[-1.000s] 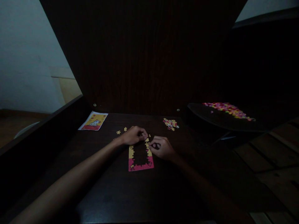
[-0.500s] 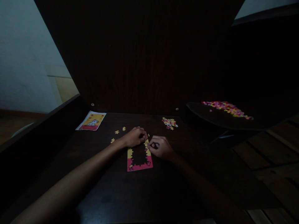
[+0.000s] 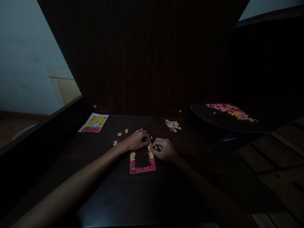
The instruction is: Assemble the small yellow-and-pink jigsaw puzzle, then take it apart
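Note:
A jigsaw puzzle border point(image 3: 142, 169), pink at the near end and yellow farther up, lies on the dark table with its middle unfilled. My left hand point(image 3: 139, 139) is curled over its far part, fingertips pinched at the right side's upper end and hiding the far left corner. At the right yellow edge, my right hand point(image 3: 163, 149) has thumb and forefinger pressed to the border pieces. Both hands are closed on puzzle pieces there. Loose yellow puzzle pieces point(image 3: 119, 134) lie left of my left hand, one partly beside the forearm.
A picture sheet point(image 3: 93, 123) with a white animal on yellow and pink lies at the back left. A heap of mixed puzzle pieces point(image 3: 173, 125) sits at the back right. Farther right, a dark curved surface point(image 3: 201, 114) bears many small colourful bits point(image 3: 230, 110). A raised board point(image 3: 59, 117) edges the left.
Both hands stay almost in place at the border's right side, with only tiny finger shifts. The whole view has moved very slightly.

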A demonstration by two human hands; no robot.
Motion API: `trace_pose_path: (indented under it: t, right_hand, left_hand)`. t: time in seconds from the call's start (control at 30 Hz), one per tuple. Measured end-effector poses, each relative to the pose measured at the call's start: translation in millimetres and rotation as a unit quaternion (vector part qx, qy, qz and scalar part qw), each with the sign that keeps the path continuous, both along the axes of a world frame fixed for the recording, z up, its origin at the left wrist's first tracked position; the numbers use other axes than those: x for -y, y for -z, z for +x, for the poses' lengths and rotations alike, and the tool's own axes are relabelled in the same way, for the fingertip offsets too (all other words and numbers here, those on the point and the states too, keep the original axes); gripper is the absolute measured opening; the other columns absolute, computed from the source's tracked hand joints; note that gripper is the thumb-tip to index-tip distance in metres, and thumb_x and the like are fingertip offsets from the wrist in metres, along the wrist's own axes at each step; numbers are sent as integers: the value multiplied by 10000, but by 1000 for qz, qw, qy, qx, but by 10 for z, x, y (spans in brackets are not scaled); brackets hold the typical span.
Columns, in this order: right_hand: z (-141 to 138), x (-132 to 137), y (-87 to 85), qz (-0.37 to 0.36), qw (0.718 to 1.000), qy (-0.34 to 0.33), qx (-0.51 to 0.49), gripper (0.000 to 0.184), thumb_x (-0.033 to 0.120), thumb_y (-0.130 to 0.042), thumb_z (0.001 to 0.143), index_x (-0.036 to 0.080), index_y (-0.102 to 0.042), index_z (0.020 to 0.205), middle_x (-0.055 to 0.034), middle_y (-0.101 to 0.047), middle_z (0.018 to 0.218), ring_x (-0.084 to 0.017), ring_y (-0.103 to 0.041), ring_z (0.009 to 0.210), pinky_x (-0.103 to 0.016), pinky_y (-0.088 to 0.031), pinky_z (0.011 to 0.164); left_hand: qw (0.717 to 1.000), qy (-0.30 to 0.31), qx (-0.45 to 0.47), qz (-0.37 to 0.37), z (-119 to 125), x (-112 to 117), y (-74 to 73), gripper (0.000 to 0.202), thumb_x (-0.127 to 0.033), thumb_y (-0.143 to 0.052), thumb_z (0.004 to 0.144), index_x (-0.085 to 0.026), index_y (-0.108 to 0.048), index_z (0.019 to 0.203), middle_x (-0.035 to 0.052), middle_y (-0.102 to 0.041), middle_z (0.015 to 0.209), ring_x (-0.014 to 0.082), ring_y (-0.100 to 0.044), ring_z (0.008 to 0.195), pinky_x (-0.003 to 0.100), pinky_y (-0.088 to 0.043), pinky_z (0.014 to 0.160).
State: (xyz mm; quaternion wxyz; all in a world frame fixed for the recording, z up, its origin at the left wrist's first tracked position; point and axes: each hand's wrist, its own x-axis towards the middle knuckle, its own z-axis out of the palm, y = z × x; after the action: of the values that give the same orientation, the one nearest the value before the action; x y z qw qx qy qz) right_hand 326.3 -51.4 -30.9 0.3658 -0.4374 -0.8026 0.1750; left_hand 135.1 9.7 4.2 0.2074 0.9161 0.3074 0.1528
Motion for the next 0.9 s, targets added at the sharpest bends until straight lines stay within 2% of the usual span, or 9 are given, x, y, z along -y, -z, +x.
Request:
trace_pose_path:
  t: [0.17, 0.3, 0.43, 0.57, 0.73, 0.9]
  right_hand:
    - [5, -3, -3, -1, 1000, -3, -6, 69, 129, -668, 742, 181, -687, 701, 16, -560, 622, -102, -473, 532, -221, -346, 511]
    - [14, 7, -19, -12, 1000, -12, -11, 84, 116, -647, 747, 179, -697, 726, 5, -575, 661, -109, -504, 568, -221, -363, 521]
    - [18, 13, -42, -17, 1000, -14, -15, 96, 104, -639, 746, 174, -696, 715, 4, -576, 668, -108, -501, 572, -220, -355, 515]
    - [11, 8, -61, -24, 999, -11, -27, 100, 112, -635, 759, 173, -693, 705, 7, -570, 656, -101, -481, 552, -216, -345, 499]
    - [1, 11, -64, -24, 999, -4, -28, 102, 122, -632, 772, 167, -694, 705, -1, -580, 670, -105, -496, 566, -221, -358, 510]
    - [1, 20, -39, -27, 1000, -3, -10, 66, 157, -662, 775, 169, -724, 797, -15, -594, 721, -127, -554, 631, -235, -405, 559]
  left_hand:
    - [1000, -24, 14, 7, -17, 35, 7, 89, -221, -637, 873, -180, -697, 924, 56, -709, 918, 228, -618, 915, 339, -456, 843]
    - [999, -36, 29, 10, -99, 48, -81, 203, -276, -513, 968, -182, -692, 953, 53, -717, 962, 219, -617, 952, 341, -444, 894]
    - [998, -61, 17, 30, -319, 78, -179, 217, -277, -484, 973, -186, -680, 991, 55, -700, 972, 233, -597, 991, 359, -430, 932]
    - [996, -69, -11, 63, -604, 170, -170, 244, -290, -471, 973, -162, -668, 1040, 81, -676, 1014, 240, -582, 1007, 391, -415, 973]
    - [993, -82, -27, 83, -829, 344, -93, 381, -475, -507, 958, -182, -635, 1165, 87, -656, 1184, 279, -540, 1115, 464, -377, 1024]
    - [991, -92, -48, 81, -870, 557, -77, 659, -631, -601, 848, -192, -544, 1336, 108, -592, 1347, 347, -446, 1255, 526, -363, 1036]
